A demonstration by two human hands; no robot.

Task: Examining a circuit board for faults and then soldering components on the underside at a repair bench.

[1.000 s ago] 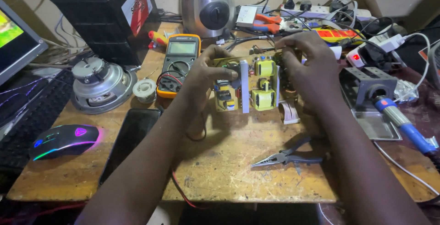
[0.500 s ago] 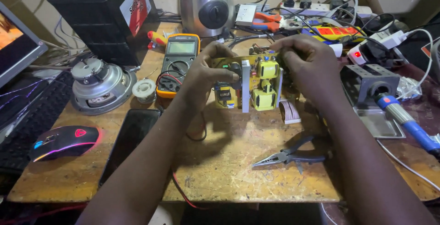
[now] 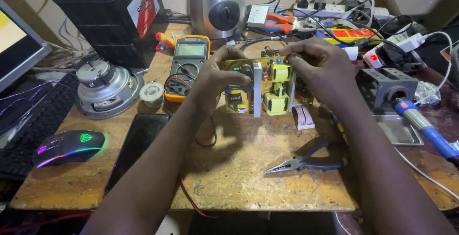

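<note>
A yellow circuit board (image 3: 260,89) is gripped by both hands, left hand (image 3: 217,79) and right hand (image 3: 320,70), above the worktop (image 3: 229,168). Pliers (image 3: 301,163) are seen just below, a multimeter (image 3: 186,65) beside, and a soldering iron (image 3: 423,127) at the right.

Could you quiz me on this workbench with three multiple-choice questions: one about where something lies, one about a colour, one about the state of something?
1. Where do the pliers lie?
A. on the keyboard
B. on the table, nearer the person than the circuit board
C. on the battery

2. What colour are the board's transformers?
A. yellow
B. red
C. white

3. How is the board held?
A. lying flat, untouched
B. left hand only
C. in both hands

Answers: 1 B, they rest on bare wood below the board. 2 A, their bodies show yellow. 3 C, left hand and right hand both grip it.
</note>
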